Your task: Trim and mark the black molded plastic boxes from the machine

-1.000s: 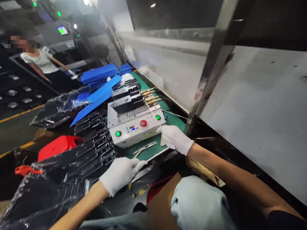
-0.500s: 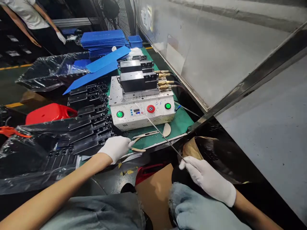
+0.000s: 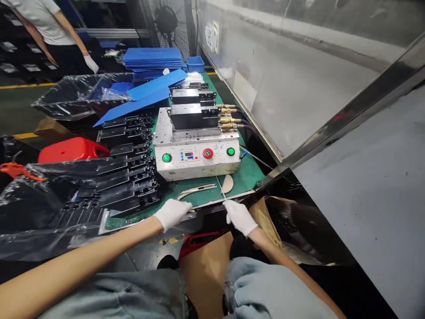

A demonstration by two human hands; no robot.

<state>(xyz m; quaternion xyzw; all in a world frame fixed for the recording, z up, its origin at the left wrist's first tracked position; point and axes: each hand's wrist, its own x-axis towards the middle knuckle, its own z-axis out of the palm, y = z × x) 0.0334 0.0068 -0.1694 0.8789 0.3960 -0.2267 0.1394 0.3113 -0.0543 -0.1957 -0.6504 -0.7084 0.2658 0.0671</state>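
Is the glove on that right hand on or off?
On. The white glove covers the right hand up to the wrist, and bare arm shows only beyond it.

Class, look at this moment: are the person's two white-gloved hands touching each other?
Apart. The head view shows the left hand and right hand with the front edge of the green mat visible between them.

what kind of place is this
Probably a factory production floor: a white bench-top machine with a red stop button and brass hose fittings, black moulded parts laid out in rows, and yellow floor lines.
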